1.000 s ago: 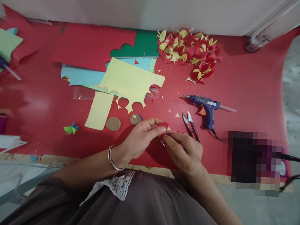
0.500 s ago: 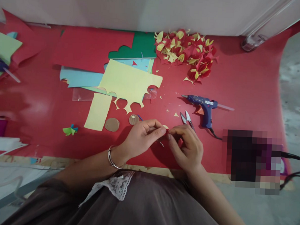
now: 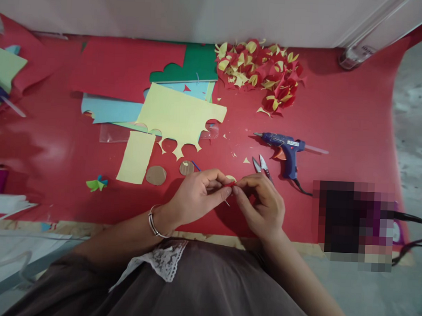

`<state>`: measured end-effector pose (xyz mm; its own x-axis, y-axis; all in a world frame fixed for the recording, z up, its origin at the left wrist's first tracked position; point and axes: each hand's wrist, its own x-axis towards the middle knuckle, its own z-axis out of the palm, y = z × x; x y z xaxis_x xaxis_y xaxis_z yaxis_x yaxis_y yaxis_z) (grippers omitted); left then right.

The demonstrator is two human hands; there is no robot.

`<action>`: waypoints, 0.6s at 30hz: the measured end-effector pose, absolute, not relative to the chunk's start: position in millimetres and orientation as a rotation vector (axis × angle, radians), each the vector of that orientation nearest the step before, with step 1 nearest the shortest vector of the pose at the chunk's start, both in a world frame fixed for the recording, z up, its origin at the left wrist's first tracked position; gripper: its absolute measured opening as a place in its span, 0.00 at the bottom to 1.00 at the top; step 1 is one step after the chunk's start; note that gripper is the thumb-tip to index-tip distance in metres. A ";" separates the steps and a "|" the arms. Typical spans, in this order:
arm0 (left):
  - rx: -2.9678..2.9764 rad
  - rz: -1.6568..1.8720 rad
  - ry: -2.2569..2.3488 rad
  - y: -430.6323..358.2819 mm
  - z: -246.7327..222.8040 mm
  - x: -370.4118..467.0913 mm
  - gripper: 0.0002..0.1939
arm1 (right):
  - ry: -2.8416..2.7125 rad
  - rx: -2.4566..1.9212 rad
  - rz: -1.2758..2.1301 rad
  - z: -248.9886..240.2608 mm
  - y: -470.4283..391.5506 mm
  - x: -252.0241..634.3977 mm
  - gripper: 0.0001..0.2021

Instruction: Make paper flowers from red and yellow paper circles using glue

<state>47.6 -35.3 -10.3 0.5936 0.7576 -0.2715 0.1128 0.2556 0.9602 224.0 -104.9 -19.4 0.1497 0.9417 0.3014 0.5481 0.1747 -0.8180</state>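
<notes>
Fingertip to fingertip, my two hands pinch a small red paper piece (image 3: 232,183) above the red table (image 3: 351,150). My left hand (image 3: 204,195) is closed on its left side, and my right hand (image 3: 261,204) grips the other side. Fingers hide most of the piece. A thin pointed metal tip (image 3: 226,203) shows just below the left fingers; its other end is hidden. Beyond the right hand lie thread snips (image 3: 261,164) with blades apart. Two cardboard discs (image 3: 156,175) rest left of my hands, the smaller one with a yellow scrap on it.
A blue glue gun (image 3: 284,146) lies at right, its cord running toward a blurred dark area. Red and yellow paper flowers (image 3: 260,71) are heaped at the back. Cut yellow paper (image 3: 181,112) overlaps red, green and blue sheets. A small green and blue paper piece (image 3: 97,184) sits left.
My fingertips have shifted slightly on the red paper piece, which now shows a little more between them. The whole view has moved a touch; the things on the table stay put.
</notes>
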 end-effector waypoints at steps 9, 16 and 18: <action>1.302 0.473 0.885 -33.7 -9.6 45.0 0.06 | -1.464 -1.527 0.632 -20.8 -105.2 225.3 0.02; 1.290 0.429 0.869 -31.5 -10.7 43.0 0.08 | -1.407 -1.490 0.767 -22.6 -107.3 227.5 0.01; 1.270 0.428 0.850 -30.2 -9.8 43.2 0.08 | -1.387 -1.468 0.807 -22.2 -107.7 227.5 0.01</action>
<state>43.2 -30.2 -9.8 0.6343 0.7055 -0.3161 0.1658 0.2753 0.9470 227.5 -107.7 -22.2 0.1464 0.9804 0.1322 0.3697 0.0697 -0.9265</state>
